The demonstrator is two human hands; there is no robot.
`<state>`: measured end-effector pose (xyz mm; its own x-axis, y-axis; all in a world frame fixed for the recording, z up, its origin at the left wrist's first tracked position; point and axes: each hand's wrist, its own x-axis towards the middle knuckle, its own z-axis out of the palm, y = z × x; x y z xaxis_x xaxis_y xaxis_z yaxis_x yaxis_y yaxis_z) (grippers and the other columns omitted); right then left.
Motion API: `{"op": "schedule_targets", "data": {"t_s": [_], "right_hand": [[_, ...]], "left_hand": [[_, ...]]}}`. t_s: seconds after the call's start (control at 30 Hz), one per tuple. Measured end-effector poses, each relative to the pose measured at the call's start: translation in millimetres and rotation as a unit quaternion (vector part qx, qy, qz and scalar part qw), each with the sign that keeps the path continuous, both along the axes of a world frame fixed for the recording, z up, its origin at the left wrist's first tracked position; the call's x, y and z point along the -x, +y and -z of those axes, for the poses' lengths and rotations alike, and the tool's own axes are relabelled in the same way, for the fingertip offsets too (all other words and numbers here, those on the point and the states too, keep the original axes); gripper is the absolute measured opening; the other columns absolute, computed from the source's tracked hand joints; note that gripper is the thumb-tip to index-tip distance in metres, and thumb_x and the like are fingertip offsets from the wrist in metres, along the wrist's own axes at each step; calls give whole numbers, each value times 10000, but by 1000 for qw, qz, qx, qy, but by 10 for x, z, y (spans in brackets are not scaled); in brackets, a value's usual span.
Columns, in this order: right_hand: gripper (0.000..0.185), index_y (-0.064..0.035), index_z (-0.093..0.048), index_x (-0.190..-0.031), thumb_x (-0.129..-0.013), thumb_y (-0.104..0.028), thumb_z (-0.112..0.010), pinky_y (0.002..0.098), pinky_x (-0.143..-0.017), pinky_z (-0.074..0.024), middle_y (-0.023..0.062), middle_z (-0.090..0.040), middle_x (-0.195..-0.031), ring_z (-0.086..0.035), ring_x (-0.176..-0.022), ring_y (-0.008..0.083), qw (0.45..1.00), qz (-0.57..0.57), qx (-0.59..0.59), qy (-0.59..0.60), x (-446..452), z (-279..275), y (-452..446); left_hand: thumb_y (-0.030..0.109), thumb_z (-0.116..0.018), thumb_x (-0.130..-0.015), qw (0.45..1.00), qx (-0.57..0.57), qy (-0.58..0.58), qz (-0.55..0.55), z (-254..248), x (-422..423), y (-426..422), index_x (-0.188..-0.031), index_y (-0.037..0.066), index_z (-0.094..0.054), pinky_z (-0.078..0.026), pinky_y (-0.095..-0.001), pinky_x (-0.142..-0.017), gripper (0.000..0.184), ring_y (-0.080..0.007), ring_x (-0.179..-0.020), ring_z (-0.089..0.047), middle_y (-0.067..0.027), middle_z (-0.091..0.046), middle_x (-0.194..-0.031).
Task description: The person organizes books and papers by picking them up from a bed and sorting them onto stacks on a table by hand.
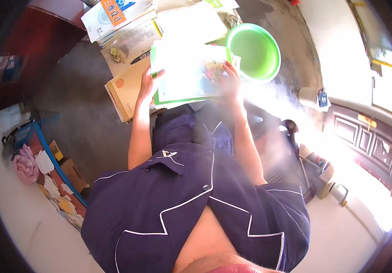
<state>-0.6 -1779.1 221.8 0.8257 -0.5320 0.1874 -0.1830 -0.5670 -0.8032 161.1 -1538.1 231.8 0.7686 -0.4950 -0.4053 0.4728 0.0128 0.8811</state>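
A stack of thin books or papers [182,77] with green edges lies between my two hands, its top washed out by glare. My left hand [148,85] grips its left edge, the thumb on top. On the right edge my right hand [230,84] holds the stack, fingers curled over a pale printed cover. Under and beyond it are more papers [187,25]. Brown envelopes or folders [125,88] lie left of my left hand, with a dark pen [140,57] and a small crumpled item [118,55] above them.
A green basin [254,52] stands right of the papers. A pile of books [114,20] is at the upper left. At the right are a dark panelled door [364,136] and a white container [312,98]. A blue-edged shelf [57,161] with a pink bundle [26,164] is at the left.
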Motion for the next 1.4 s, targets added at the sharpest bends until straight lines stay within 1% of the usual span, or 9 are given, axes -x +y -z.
{"op": "schedule_targets", "data": {"t_s": [0.6, 0.73, 0.83, 0.93, 1.1, 1.13, 1.17, 1.23, 1.4], "right_hand": [[418, -19, -602, -1170, -755, 16, -634, 372, -964, -456, 167, -506, -1330, -528, -1173, 352, 976, -213, 38, -6, -2164, 439, -1304], [440, -16, -590, -1182, -746, 29, -624, 379, -980, -443, 170, -495, -1341, -514, -1184, 363, 973, -229, 19, 19, -2469, 751, -1591], [446, -13, -585, -1185, -743, 29, -624, 381, -985, -439, 171, -485, -1351, -505, -1194, 360, 972, -229, 9, 54, -2539, 1164, -1715], [448, -6, -581, -1185, -740, 32, -627, 375, -982, -442, 170, -483, -1352, -512, -1184, 360, 975, -214, -2, 67, -2565, 1371, -1793], [481, -74, -578, -1224, -751, -36, -650, 463, -1034, -383, 145, -414, -1421, -436, -1250, 395, 969, -226, -31, 89, -2477, 1381, -1812], [485, -132, -580, -1238, -761, -105, -664, 516, -1049, -334, 108, -370, -1456, -361, -1304, 388, 965, -189, 92, 160, -2450, 1232, -1725], [489, -190, -581, -1251, -772, -174, -677, 568, -1064, -285, 71, -325, -1492, -285, -1357, 381, 939, -147, 214, 226, -2444, 1144, -1650], [485, -234, -578, -1256, -781, -233, -674, 606, -1059, -243, 54, -279, -1513, -232, -1370, 397, 936, -182, 236, 186, -2410, 1225, -1549], [517, -262, -543, -1294, -794, -272, -672, 612, -1095, -165, 75, -277, -1511, -195, -1371, 431, 914, -283, 202, 206, -2375, 1416, -1483]], "left_hand": [[68, -612, -873, 979, 22, -50, -197, 683, -1171, -1024, -1183, 7, -545, -478, -316, -801, 324, -155, -907, -588, -79, -624, -1033], [86, -619, -855, 974, -82, -94, -190, 1042, -1400, -1311, -1137, -3, -563, -485, -329, -772, 300, -187, -873, -612, -102, -641, -1015], [191, -676, -788, 923, -290, -201, -155, 1267, -1478, -1420, -1077, 23, -580, -489, -364, -764, 347, -263, -868, -639, -149, -663, -957], [198, -670, -793, 917, -326, -73, -218, 1128, -1445, -1592, -1085, 24, -574, -491, -371, -773, 353, -287, -862, -638, -162, -662, -961], [190, -622, -837, 891, -390, -185, -140, 1012, -1374, -1570, -1337, 3, -400, -427, -416, -961, 579, -372, -1143, -533, -253, -540, -1225], [190, -622, -837, 891, -390, -183, -140, 1035, -1351, -1607, -1337, 3, -400, -427, -416, -961, 579, -372, -1143, -533, -253, -540, -1225], [186, -620, -842, 837, -439, -313, -93, 1065, -1330, -1648, -1346, 15, -401, -395, -423, -1000, 576, -387, -1195, -481, -260, -481, -1289], [251, -611, -866, 738, -486, -468, 15, 1189, -1300, -1727, -1377, 68, -398, -296, -479, -1086, 584, -413, -1333, -298, -224, -305, -1450], [331, -582, -888, 705, -531, -449, 141, 1535, -1108, -1845, -1411, 111, -374, -289, -508, -1079, 604, -425, -1357, -245, -196, -255, -1487]]}}
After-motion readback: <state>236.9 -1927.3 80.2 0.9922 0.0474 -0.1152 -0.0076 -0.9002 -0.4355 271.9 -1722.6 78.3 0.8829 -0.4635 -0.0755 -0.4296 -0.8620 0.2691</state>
